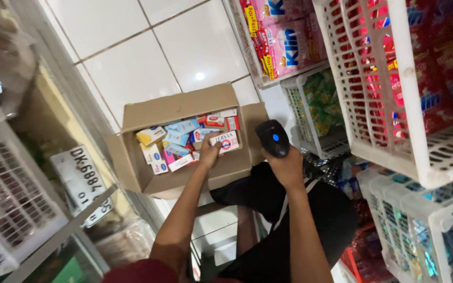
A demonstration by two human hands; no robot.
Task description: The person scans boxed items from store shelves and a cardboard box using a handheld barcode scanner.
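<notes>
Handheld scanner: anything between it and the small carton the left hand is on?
Nothing visible. The right hand holds the black handheld scanner just outside the cardboard box, beyond its right flap. The left hand rests on the white-and-red carton lying on top of the other small cartons.

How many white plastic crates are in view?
4 on the right: one big upper, one small behind it, one top centre, one lower right. Left edge unclear.

A brown cardboard box (184,107) holds blue, yellow, pink and red-white small cartons (182,142); at three o'clock, a black scanner (272,138) with a blue dot; white tiled floor (132,63).
</notes>
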